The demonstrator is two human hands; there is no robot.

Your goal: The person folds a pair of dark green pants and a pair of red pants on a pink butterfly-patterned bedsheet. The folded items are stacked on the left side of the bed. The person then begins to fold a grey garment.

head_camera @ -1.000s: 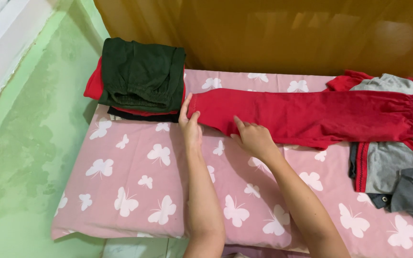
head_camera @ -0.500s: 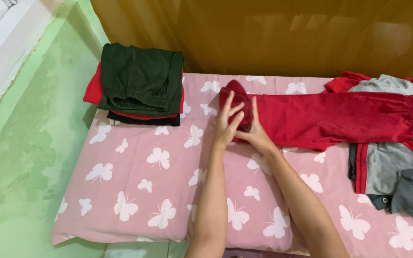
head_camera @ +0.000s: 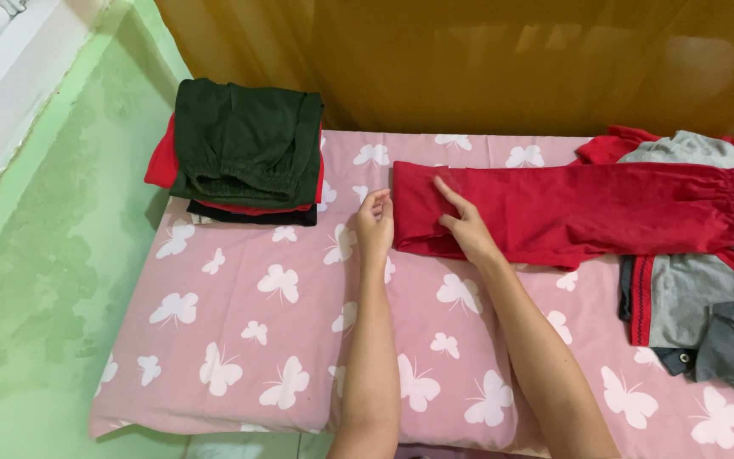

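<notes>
Right hand (head_camera: 466, 228) pressing flat, fingers spread, on red pants (head_camera: 588, 208); left hand (head_camera: 374, 223) resting at folded edge (loosely curled, gripping nothing), 2 hands on pink mattress (head_camera: 239, 340).

No packages, labels, signs or screens show anywhere in this view.

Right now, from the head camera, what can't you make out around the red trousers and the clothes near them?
- Lower garments of the folded stack: covered by the dark green one on top.
- Grey and red garment: cut off by the right edge.
- Part of the red trousers: hidden under the right hand.
- Left hand fingertips: curled under, contact unclear.
</notes>
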